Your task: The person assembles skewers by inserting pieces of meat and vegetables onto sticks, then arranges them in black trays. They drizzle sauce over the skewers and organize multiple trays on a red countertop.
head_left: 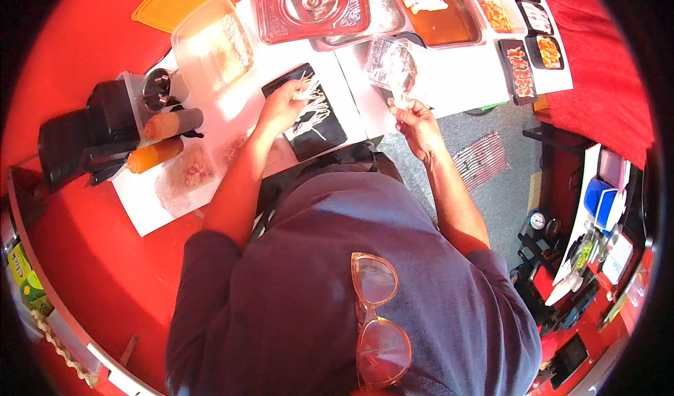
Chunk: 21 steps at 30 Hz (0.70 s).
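Black tray (330, 126) under left hand (281, 108) pinching noodles (309, 90); right hand (414, 119) grips bag (392, 66).

A black tray (307, 112) of pale strips sits on white paper (449, 73) over a red table (84, 45).

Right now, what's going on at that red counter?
A person stands at a red counter. Their left hand lays thin white strands on a black rectangular tray. Their right hand holds up a clear plastic bag of the same strands. Two orange squeeze bottles lie to the left, and food trays sit further back.
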Tool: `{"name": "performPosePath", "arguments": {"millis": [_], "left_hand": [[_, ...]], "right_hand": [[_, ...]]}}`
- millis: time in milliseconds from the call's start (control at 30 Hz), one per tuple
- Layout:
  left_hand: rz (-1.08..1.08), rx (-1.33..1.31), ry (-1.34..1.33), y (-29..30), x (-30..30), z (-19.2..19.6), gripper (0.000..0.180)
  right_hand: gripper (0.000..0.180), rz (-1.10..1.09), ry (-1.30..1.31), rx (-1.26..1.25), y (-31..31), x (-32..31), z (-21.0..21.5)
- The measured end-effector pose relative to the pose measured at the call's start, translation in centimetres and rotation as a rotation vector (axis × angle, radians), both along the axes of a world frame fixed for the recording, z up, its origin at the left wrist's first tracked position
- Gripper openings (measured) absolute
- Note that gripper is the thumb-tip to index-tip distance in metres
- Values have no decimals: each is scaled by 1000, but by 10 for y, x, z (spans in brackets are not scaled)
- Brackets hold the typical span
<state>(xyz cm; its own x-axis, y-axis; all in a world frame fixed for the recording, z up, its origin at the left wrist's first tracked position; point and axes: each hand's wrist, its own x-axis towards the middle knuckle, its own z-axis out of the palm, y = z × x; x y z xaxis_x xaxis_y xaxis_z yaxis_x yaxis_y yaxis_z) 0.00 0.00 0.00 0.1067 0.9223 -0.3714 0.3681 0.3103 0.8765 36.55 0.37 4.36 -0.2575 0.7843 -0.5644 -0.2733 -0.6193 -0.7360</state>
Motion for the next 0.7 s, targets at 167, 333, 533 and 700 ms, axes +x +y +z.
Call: {"name": "performPosePath", "arguments": {"millis": [167,333,533,700], "left_hand": [[-57,363,162,-49,8,-2,33],[-290,457,388,-81,35,-12,24],[-392,703,534,-91,13,-22,23],[-160,592,376,-96,-1,-10,26]], "right_hand": [[16,1,-146,-85,-25,-27,9],[17,-83,-85,-86,-39,-51,14],[14,-111,-105,-138,-54,-74,-2],[13,-91,-74,-142,-60,-81,1]]}}
